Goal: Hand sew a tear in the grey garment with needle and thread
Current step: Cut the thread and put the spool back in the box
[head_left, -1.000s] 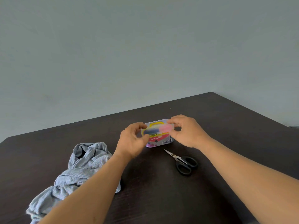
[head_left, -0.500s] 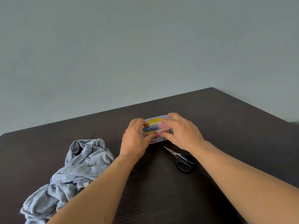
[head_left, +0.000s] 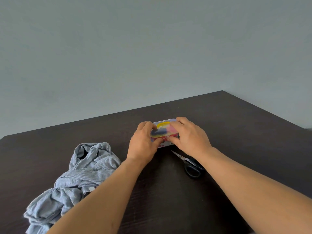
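A small clear plastic sewing kit box (head_left: 163,130) with yellow, blue and pink contents sits on the dark table (head_left: 168,191). My left hand (head_left: 143,144) grips its left end with curled fingers. My right hand (head_left: 189,135) grips its right end, thumb under and fingers over the lid. The crumpled grey garment (head_left: 79,176) lies to the left, partly behind my left forearm. No needle or thread shows outside the box.
Black-handled scissors (head_left: 189,164) lie on the table just right of centre, blades pointing toward the box, handles partly under my right forearm. The table's far edge meets a plain grey-blue wall (head_left: 152,56). The table's right corner is at the upper right.
Both hands have lowered the box from a raised position to the table and closed in over it. The camera tipped slightly, shifting the garment lower left in view.
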A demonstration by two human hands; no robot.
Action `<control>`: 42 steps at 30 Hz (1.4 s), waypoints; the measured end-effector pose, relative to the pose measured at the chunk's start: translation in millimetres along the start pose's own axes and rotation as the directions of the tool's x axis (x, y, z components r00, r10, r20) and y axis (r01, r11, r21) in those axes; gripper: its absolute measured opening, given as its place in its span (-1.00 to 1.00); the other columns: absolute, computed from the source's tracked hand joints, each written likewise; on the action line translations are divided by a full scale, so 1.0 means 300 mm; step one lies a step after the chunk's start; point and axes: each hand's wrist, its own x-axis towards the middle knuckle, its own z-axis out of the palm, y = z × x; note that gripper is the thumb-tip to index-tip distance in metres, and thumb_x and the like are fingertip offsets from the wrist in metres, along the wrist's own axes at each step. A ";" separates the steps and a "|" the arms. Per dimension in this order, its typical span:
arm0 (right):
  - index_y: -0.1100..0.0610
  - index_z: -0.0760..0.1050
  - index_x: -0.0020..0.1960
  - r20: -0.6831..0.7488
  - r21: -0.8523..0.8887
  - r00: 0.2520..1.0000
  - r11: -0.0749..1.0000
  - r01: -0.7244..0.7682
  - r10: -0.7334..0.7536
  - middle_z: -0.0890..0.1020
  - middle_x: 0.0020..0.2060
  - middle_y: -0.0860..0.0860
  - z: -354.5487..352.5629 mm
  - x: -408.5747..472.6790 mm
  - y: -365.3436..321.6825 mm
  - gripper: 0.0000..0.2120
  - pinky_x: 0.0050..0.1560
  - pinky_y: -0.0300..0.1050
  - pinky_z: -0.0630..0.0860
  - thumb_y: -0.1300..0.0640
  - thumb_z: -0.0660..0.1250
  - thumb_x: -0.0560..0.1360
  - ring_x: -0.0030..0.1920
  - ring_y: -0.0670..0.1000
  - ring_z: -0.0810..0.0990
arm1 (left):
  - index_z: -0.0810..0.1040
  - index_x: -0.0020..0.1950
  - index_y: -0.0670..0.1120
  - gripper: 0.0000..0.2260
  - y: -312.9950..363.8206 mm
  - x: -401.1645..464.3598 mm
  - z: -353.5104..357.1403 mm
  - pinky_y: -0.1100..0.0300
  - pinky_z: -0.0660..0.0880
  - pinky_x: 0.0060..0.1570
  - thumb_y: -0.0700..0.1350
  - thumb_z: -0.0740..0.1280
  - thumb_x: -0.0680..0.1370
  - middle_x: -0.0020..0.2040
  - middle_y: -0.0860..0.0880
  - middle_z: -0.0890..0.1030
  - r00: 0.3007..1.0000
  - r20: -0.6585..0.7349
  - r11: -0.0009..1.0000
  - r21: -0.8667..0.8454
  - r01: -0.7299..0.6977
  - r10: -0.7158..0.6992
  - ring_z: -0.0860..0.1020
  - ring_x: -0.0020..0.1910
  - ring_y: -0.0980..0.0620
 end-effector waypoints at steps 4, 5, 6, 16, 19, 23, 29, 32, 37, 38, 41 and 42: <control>-0.01 0.29 0.47 0.102 0.053 0.994 0.998 -0.041 0.036 0.31 0.47 0.02 -0.029 -0.009 -0.007 -0.38 0.17 0.06 0.54 -0.17 0.37 0.50 0.34 0.08 0.44 | 0.46 0.34 -0.03 -0.55 0.011 -0.017 -0.011 0.17 0.45 0.13 0.00 0.49 0.50 0.40 0.02 0.40 1.000 0.022 1.000 0.001 0.022 -0.022 0.51 0.20 0.04; -0.03 0.25 0.49 0.121 0.068 0.992 0.996 -0.056 0.048 0.27 0.49 0.02 -0.037 -0.017 -0.009 -0.35 0.20 0.09 0.53 -0.17 0.38 0.49 0.37 0.10 0.42 | 0.43 0.39 -0.03 -0.50 0.012 -0.026 -0.012 0.16 0.44 0.17 -0.01 0.48 0.50 0.45 0.01 0.35 0.999 0.024 1.000 -0.001 0.029 -0.029 0.49 0.28 0.02; -0.04 0.21 0.51 0.128 0.077 0.990 0.995 -0.069 0.059 0.26 0.50 0.02 -0.047 -0.029 -0.009 -0.32 0.21 0.11 0.52 -0.18 0.38 0.49 0.38 0.10 0.40 | 0.40 0.43 -0.04 -0.46 0.014 -0.039 -0.014 0.15 0.44 0.20 -0.02 0.48 0.49 0.47 0.01 0.32 0.999 0.021 0.999 -0.001 0.033 -0.033 0.46 0.33 0.02; 0.01 0.56 0.22 0.436 -0.061 0.880 0.981 -0.182 0.191 0.60 0.08 -0.01 -0.191 -0.184 -0.061 -0.49 0.01 0.01 0.57 -0.30 0.38 0.41 0.07 0.06 0.57 | 0.57 0.19 -0.04 -0.73 0.082 -0.201 -0.027 0.07 0.48 0.06 -0.03 0.41 0.51 0.18 -0.03 0.49 0.999 0.013 0.995 0.095 0.038 -0.039 0.47 0.20 -0.07; 0.04 0.58 0.04 0.504 -0.159 0.826 0.967 -0.199 0.253 0.59 -0.09 -0.02 -0.202 -0.222 -0.077 -0.48 -0.13 -0.06 0.54 -0.35 0.42 0.32 -0.04 0.06 0.58 | 0.54 0.28 -0.01 -0.64 0.103 -0.241 -0.017 0.05 0.49 0.14 0.08 0.40 0.52 0.24 -0.01 0.51 0.977 0.182 0.986 0.144 0.086 -0.112 0.48 0.22 -0.04; 0.04 0.57 0.09 0.516 -0.156 0.810 0.961 -0.230 0.278 0.57 -0.06 0.02 -0.200 -0.243 -0.082 -0.58 -0.12 -0.04 0.53 -0.22 0.46 0.39 -0.04 0.10 0.57 | 0.53 0.32 0.02 -0.59 0.117 -0.280 -0.014 -0.02 0.47 0.23 0.18 0.35 0.54 0.26 -0.01 0.54 0.951 0.275 0.968 0.240 0.074 -0.141 0.50 0.24 -0.04; 0.09 0.59 0.03 0.512 -0.094 0.810 0.956 -0.279 0.287 0.59 -0.10 0.04 -0.205 -0.239 -0.086 -0.64 -0.15 -0.09 0.53 -0.09 0.51 0.34 -0.10 0.10 0.59 | 0.57 0.23 0.03 -0.63 0.134 -0.294 -0.040 -0.02 0.47 0.20 0.21 0.32 0.54 0.22 -0.01 0.55 0.932 0.329 0.954 0.296 0.054 -0.155 0.51 0.20 -0.04; 0.08 0.59 -0.14 0.483 0.003 0.841 0.960 -0.279 0.243 0.62 -0.22 0.03 -0.222 -0.221 -0.065 -0.74 -0.22 -0.08 0.50 -0.05 0.50 0.28 -0.17 0.10 0.60 | 0.57 0.21 0.05 -0.61 0.122 -0.286 -0.051 -0.02 0.47 0.19 0.25 0.34 0.51 0.20 0.01 0.55 0.929 0.332 0.955 0.287 0.069 -0.167 0.51 0.18 -0.03; -0.13 0.57 0.24 0.389 0.202 0.912 0.954 -0.220 0.128 0.64 0.05 -0.06 -0.312 -0.150 -0.051 -0.53 -0.01 -0.14 0.52 0.07 0.49 0.34 -0.02 0.00 0.60 | 0.55 0.29 0.03 -0.54 0.076 -0.232 -0.081 0.00 0.49 0.23 0.21 0.42 0.46 0.22 0.04 0.59 0.918 0.300 0.961 0.180 0.211 -0.258 0.55 0.21 0.00; -0.10 0.53 0.31 0.368 0.212 0.924 0.958 -0.194 0.106 0.62 0.11 -0.06 -0.324 -0.120 -0.051 -0.48 0.01 -0.15 0.50 0.09 0.49 0.36 0.00 -0.01 0.58 | 0.55 0.30 0.02 -0.53 0.064 -0.213 -0.086 0.01 0.50 0.23 0.18 0.44 0.46 0.23 0.03 0.59 0.915 0.296 0.960 0.151 0.237 -0.273 0.55 0.22 0.00; -0.02 0.51 0.34 0.348 0.197 0.936 0.973 -0.120 0.045 0.59 0.16 -0.07 -0.330 -0.027 -0.052 -0.47 0.02 -0.16 0.44 0.13 0.48 0.39 0.04 -0.03 0.54 | 0.47 0.38 0.00 -0.44 0.041 -0.152 -0.101 0.10 0.48 0.20 0.11 0.50 0.44 0.29 -0.02 0.56 0.915 0.252 0.949 0.040 0.314 -0.314 0.53 0.25 -0.02; -0.01 0.52 0.34 0.353 0.186 0.935 0.978 -0.098 0.027 0.59 0.17 -0.07 -0.323 0.005 -0.053 -0.48 0.04 -0.14 0.46 0.13 0.48 0.39 0.06 -0.02 0.54 | 0.42 0.43 -0.01 -0.38 0.036 -0.129 -0.104 0.10 0.47 0.21 0.09 0.53 0.43 0.33 -0.03 0.54 0.912 0.240 0.938 -0.016 0.347 -0.333 0.52 0.27 -0.02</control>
